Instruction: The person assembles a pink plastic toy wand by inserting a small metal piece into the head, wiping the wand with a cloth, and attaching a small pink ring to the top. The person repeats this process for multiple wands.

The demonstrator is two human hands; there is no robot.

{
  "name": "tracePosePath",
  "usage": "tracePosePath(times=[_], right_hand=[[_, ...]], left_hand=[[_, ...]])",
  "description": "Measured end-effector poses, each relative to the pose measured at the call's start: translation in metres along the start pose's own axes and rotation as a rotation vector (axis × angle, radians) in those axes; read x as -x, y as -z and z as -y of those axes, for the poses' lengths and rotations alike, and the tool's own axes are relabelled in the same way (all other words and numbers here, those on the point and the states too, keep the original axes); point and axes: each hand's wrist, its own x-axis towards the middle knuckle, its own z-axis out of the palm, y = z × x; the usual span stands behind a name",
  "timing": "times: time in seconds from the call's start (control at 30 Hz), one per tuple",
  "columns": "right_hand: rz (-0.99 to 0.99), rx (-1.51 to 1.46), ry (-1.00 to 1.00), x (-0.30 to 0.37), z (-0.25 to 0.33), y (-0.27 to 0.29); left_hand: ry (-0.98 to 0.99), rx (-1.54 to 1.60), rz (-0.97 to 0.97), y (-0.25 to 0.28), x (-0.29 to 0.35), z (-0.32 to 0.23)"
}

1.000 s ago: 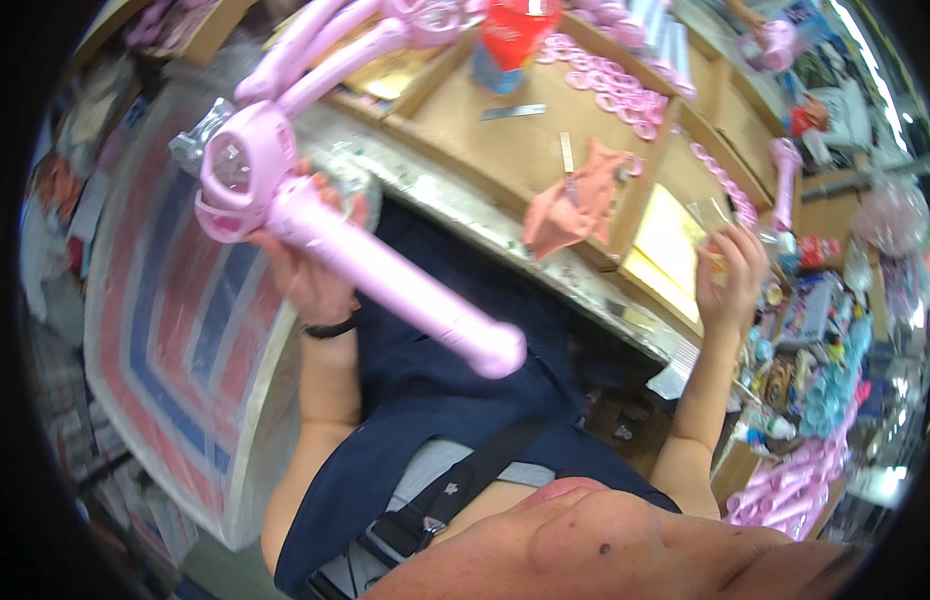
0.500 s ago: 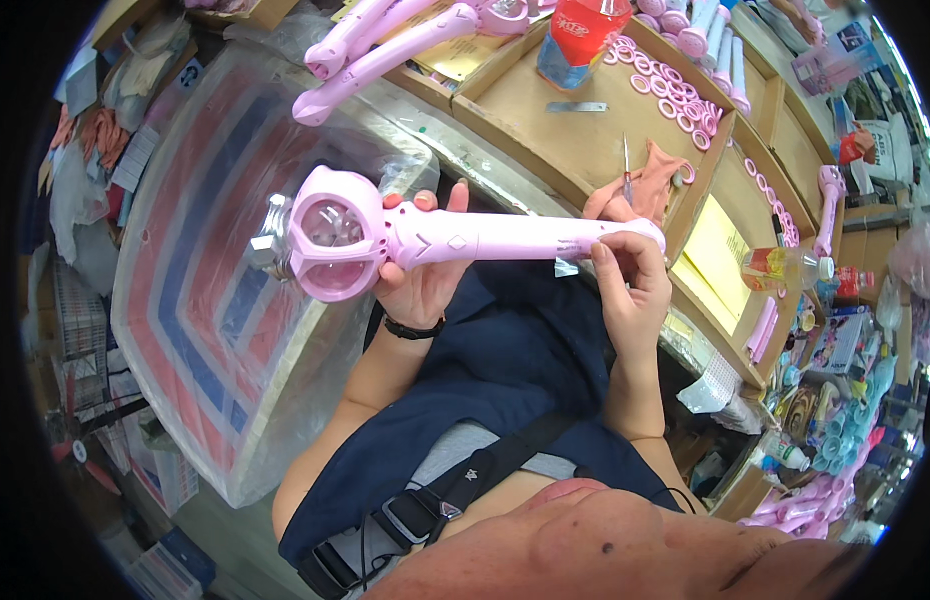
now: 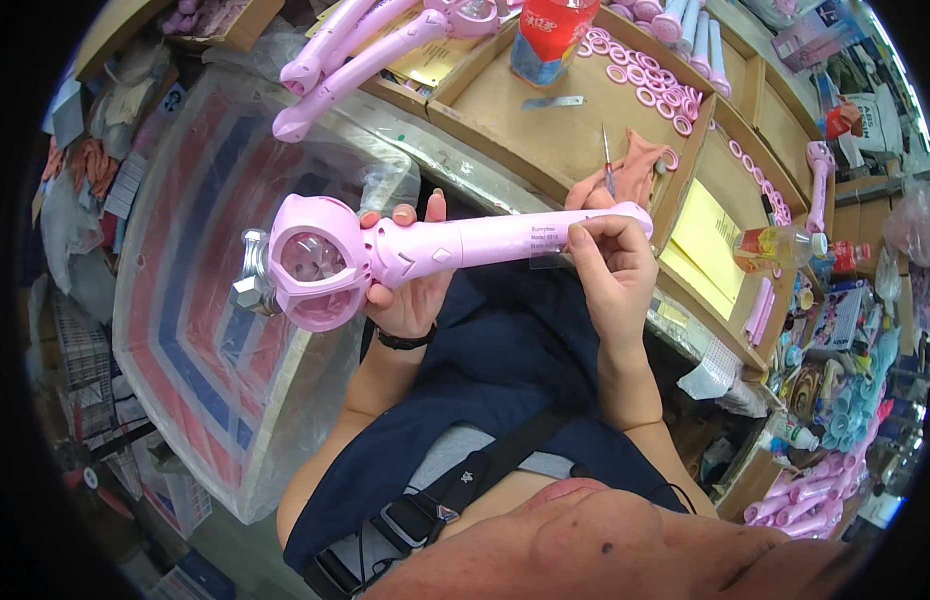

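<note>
A pink toy wand (image 3: 495, 238) lies almost level across my lap, its round openwork head with a clear ball on the left and a silver faceted cap (image 3: 253, 280) at the tip. My left hand (image 3: 410, 300) is wrapped round the neck just below the head, palm underneath. A small clear label (image 3: 547, 242) with dark print lies on the handle, its lower edge sticking out past the handle. My right hand (image 3: 620, 265) is closed at the label's right end, thumb and fingertips pinched against the handle. What the fingertips grip is partly hidden.
Beyond the wand, cardboard trays (image 3: 465, 125) hold pink rings (image 3: 665, 90), a red-labelled bottle (image 3: 553, 40), a metal strip (image 3: 553, 102), tweezers (image 3: 607, 160) and an orange cloth (image 3: 630, 170). More pink wands (image 3: 360, 75) lie at the far left. A plastic-covered striped bundle (image 3: 215, 300) stands left.
The wand has shifted slightly left and its head is a little lower. The label's print now shows more plainly, lying flatter along the handle. Both hands keep their places on the wand.
</note>
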Motion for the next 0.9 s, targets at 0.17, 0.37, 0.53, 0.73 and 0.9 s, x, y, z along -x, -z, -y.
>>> tracePosePath(times=[0.17, 0.37, 0.53, 0.73, 0.9], right_hand=[[-0.012, 0.042, -0.017, -0.0002, -0.0026, 0.0003], [-0.041, 0.093, 0.017, 0.0000, -0.0042, -0.0019], [-0.056, 0.094, 0.048, 0.0001, -0.0057, -0.0040], [-0.075, 0.352, 0.090, 0.0022, -0.0044, -0.0059], [-0.112, 0.676, 0.101, 0.0060, -0.0025, -0.0037]], left_hand=[[-0.003, -0.004, -0.025, 0.0004, 0.0001, 0.0001], [0.014, 0.043, -0.029, 0.0025, -0.0009, 0.0017], [0.019, 0.047, -0.041, 0.0015, -0.0019, 0.0002], [0.020, 0.023, -0.050, 0.0002, -0.0027, -0.0001], [0.012, -0.061, -0.039, -0.0002, -0.0011, -0.0007]])
